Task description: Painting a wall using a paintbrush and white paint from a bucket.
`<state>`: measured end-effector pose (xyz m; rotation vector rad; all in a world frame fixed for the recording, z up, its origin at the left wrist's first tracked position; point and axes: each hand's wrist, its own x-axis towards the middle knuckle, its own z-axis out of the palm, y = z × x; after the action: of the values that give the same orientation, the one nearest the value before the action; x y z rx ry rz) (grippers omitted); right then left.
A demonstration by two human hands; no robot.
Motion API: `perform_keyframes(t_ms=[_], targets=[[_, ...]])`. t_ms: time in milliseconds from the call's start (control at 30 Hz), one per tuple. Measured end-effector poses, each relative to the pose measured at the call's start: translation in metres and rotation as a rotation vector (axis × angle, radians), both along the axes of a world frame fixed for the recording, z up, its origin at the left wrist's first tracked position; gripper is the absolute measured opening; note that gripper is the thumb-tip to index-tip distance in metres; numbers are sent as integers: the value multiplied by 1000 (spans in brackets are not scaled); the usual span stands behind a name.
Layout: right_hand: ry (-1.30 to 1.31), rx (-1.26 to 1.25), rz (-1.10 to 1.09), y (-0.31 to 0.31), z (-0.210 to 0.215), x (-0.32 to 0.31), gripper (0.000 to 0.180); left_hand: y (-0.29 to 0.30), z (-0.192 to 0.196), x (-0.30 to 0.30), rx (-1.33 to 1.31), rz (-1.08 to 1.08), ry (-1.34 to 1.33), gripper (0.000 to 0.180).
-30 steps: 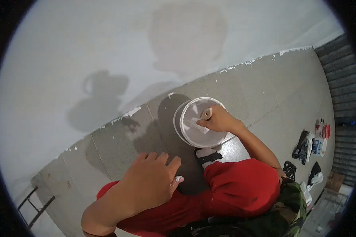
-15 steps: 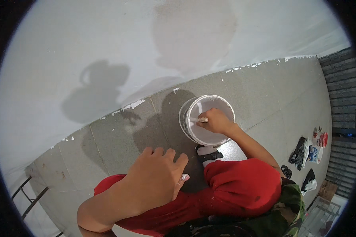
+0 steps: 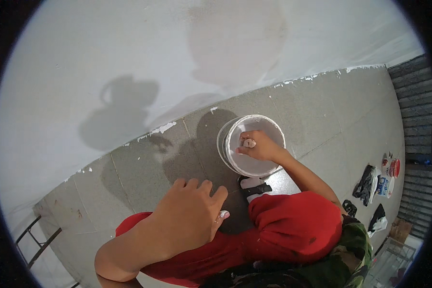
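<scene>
Gripping a pale handle (image 3: pixel 248 143), the person's right hand (image 3: pixel 261 146) reaches into a round whitish bucket (image 3: pixel 269 126) just right of the middle of the frame, its fingers and thumb clamped around the shaft. The rounded end of the handle points up toward the camera; it seems to belong to a painting tool, though its lower part is hidden behind the hand. The bucket stands on the grey tiled floor (image 3: pixel 317 120), its rim crusted with white, and a dark-strapped sandal (image 3: pixel 255 189) sits just below it in the frame.

At lower centre-left, the left hand (image 3: pixel 194 206) hangs palm down, its fingers loosely bent and a little apart, the thumb away from the index finger and smeared white near the tip. Red cloth (image 3: pixel 293 225) covers the person's legs along the lower centre, with a camouflage garment (image 3: pixel 355 247) at lower right.

A white wall (image 3: pixel 81 53) fills the upper left, carrying soft shadows, and white flecks (image 3: pixel 163 127) dot its foot. At the right edge, black bags (image 3: pixel 365 185), a red-topped container (image 3: pixel 394 168) and a white-and-blue tub (image 3: pixel 385 186) lie near corrugated sheeting (image 3: pixel 413 96)
</scene>
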<state>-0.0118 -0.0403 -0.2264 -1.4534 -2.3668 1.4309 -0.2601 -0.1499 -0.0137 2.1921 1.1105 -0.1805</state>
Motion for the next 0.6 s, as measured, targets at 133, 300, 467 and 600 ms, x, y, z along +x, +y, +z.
perform_keyframes(t_ms=[133,300,467,600], targets=[[-10,137,-13,-3,-10,3,26,1,2,1,-13,-4,14,34],[2,155,-101,-5,-14,8,34,-1,2,0,-6,-2,8,34],[-147,186,-130,-7,-7,-2,37,-4,2,-2,12,14,-28,34],[-227,228,-130,-8,-10,-3,34,-4,2,-1,18,1,-12,34]])
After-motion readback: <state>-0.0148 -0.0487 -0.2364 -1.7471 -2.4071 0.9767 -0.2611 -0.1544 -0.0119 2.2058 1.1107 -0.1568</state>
